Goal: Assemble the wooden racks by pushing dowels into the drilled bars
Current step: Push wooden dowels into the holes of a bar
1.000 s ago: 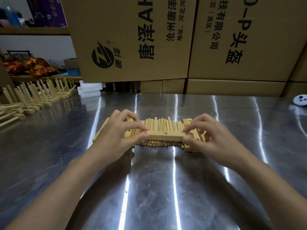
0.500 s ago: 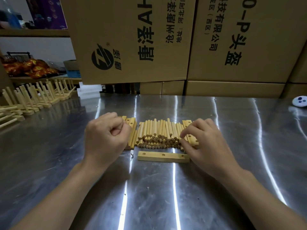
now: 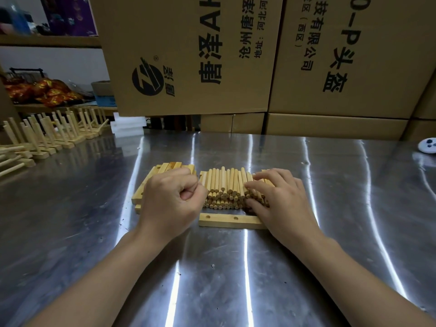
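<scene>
Tall brown corrugated boxes [image 3: 188, 55], flat-sided and printed with black characters and a round logo, wall off the far edge of the table [image 3: 236, 279]. The table is brushed steel, smooth and glossy, with long white streaks of light running toward the viewer and a few small specks on it.

Far left, a row of finished racks [image 3: 59, 135] stands on the steel: pale square-section wooden bars with round pegs rising at a slant. At the far right edge lies a small white rounded device [image 3: 427, 145] with dark dots.

In the middle sits a pile of dowels [image 3: 224, 187], short smooth pale cylinders stacked several layers deep, cut ends facing the viewer. Just left of it is a stack of bars [image 3: 151, 182], flat rectangular strips of light wood, one showing a drilled hole near its end.

The left hand [image 3: 172, 204] is curled into a closed fist in front of the stack of bars; whether it holds anything I cannot tell. The right hand [image 3: 280, 201] lies palm down with fingers spread loosely over the right side of the dowels, touching them but clasping nothing that can be seen.

One bar [image 3: 230, 220] lies flat on the table just in front of the dowels, crosswise, two round holes visible in its top face, its right end under the right hand.
</scene>
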Action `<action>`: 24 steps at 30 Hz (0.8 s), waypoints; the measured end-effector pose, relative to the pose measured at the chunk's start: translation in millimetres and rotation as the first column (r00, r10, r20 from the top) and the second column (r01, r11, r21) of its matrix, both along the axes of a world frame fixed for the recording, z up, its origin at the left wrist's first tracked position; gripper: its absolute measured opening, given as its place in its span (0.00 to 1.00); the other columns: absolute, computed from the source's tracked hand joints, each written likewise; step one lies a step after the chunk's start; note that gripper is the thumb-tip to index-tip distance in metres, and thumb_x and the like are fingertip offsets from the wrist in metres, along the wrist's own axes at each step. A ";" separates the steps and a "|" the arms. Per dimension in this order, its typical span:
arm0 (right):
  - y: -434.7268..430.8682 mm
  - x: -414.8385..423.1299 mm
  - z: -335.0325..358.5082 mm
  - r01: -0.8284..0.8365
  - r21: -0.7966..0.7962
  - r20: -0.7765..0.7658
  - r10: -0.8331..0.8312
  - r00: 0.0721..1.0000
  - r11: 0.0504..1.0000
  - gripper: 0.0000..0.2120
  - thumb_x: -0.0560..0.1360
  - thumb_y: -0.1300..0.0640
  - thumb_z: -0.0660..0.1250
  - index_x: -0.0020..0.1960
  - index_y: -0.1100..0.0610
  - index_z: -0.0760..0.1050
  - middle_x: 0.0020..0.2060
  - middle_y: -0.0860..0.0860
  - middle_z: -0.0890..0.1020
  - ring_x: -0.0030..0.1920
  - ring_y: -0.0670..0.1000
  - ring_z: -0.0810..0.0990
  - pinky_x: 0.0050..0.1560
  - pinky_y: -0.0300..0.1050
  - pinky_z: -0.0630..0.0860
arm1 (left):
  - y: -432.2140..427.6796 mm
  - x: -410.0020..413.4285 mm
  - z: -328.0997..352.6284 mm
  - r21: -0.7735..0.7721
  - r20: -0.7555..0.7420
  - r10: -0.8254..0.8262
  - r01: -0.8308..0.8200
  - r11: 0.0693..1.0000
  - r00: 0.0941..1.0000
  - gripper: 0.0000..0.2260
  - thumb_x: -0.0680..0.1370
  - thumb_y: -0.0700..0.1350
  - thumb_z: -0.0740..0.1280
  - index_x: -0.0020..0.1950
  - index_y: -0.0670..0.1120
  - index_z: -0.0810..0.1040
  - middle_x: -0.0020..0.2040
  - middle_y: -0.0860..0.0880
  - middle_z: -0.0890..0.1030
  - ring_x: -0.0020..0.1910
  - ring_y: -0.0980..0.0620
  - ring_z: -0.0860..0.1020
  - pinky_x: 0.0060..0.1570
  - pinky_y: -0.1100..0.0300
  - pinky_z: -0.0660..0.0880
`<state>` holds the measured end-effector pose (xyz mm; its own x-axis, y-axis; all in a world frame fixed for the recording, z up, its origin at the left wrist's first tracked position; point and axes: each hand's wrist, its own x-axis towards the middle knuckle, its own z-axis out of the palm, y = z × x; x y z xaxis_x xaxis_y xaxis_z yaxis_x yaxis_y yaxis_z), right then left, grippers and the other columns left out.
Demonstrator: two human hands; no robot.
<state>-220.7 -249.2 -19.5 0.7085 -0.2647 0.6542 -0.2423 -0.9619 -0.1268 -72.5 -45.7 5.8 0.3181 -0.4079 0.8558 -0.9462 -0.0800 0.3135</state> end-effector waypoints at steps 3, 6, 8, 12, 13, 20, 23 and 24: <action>3.5 -3.0 3.9 -0.020 -0.023 0.054 0.021 0.998 1.000 0.09 0.75 0.51 0.79 0.55 0.47 0.86 0.56 0.44 0.82 0.62 0.52 0.76 0.60 0.49 0.68 | 0.4 -0.7 -1.7 0.010 -0.010 -0.003 0.004 1.000 1.000 0.19 0.73 0.35 0.66 0.26 0.44 0.61 0.24 0.50 0.64 0.25 0.49 0.64 0.24 0.51 0.63; 10.4 -7.9 15.6 -0.002 -0.074 0.199 0.017 0.980 0.997 0.06 0.79 0.50 0.74 0.55 0.48 0.86 0.52 0.45 0.84 0.57 0.50 0.79 0.57 0.51 0.71 | -1.1 -3.3 -4.4 0.017 -0.030 -0.003 0.004 1.000 1.000 0.21 0.73 0.36 0.68 0.27 0.49 0.60 0.25 0.51 0.65 0.26 0.51 0.65 0.25 0.53 0.63; 14.7 -12.6 25.0 -0.032 0.047 0.378 0.012 0.926 0.998 0.04 0.81 0.50 0.72 0.55 0.48 0.85 0.49 0.43 0.85 0.54 0.47 0.81 0.53 0.49 0.72 | -2.8 -3.9 -5.1 0.026 -0.061 -0.004 0.006 1.000 0.998 0.22 0.76 0.39 0.70 0.29 0.51 0.61 0.27 0.53 0.66 0.27 0.53 0.66 0.28 0.56 0.63; 30.7 -16.2 36.1 -0.536 0.643 0.610 0.057 0.790 0.547 0.04 0.82 0.55 0.72 0.54 0.50 0.85 0.46 0.49 0.89 0.51 0.48 0.87 0.48 0.38 0.80 | -5.8 -7.6 -2.7 0.034 -0.226 -0.119 0.130 0.991 0.967 0.06 0.80 0.50 0.75 0.46 0.52 0.80 0.39 0.55 0.78 0.39 0.51 0.79 0.35 0.63 0.74; 33.9 -15.7 35.0 -0.572 0.694 0.616 0.050 0.786 0.437 0.04 0.82 0.56 0.72 0.55 0.52 0.85 0.46 0.51 0.89 0.50 0.48 0.87 0.47 0.36 0.80 | -6.2 -10.2 -0.8 0.024 -0.309 -0.159 0.175 0.984 0.938 0.07 0.79 0.52 0.76 0.53 0.53 0.83 0.43 0.55 0.81 0.42 0.51 0.81 0.37 0.60 0.78; 34.7 -12.8 28.6 -0.589 0.767 0.591 0.077 0.803 0.254 0.07 0.78 0.51 0.75 0.56 0.47 0.86 0.49 0.53 0.89 0.52 0.49 0.87 0.48 0.44 0.77 | -4.9 -15.5 6.9 -0.099 -0.533 -0.284 0.274 0.956 0.797 0.09 0.76 0.48 0.77 0.55 0.50 0.89 0.45 0.54 0.88 0.48 0.51 0.85 0.51 0.52 0.83; 35.4 -14.5 30.8 -0.596 0.761 0.592 0.101 0.800 0.257 0.09 0.76 0.50 0.78 0.56 0.48 0.87 0.49 0.54 0.88 0.51 0.48 0.86 0.46 0.38 0.79 | -3.4 -13.6 5.9 -0.115 -0.548 -0.324 0.314 0.942 0.771 0.10 0.75 0.48 0.77 0.56 0.50 0.89 0.47 0.53 0.89 0.49 0.49 0.86 0.50 0.56 0.83; 35.3 -14.9 31.6 -0.597 0.759 0.593 0.102 0.798 0.261 0.08 0.76 0.52 0.78 0.55 0.49 0.87 0.48 0.54 0.88 0.51 0.49 0.86 0.45 0.37 0.79 | -3.5 -12.9 5.8 -0.130 -0.561 -0.338 0.323 0.938 0.756 0.10 0.75 0.48 0.77 0.56 0.50 0.89 0.47 0.52 0.89 0.49 0.49 0.86 0.50 0.57 0.83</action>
<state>-235.5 -213.9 12.2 0.6731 -0.6247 0.3959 0.3907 -0.1542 -0.9075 -85.4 -49.2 11.6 0.5963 -0.5608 0.5744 -0.5625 0.2186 0.7974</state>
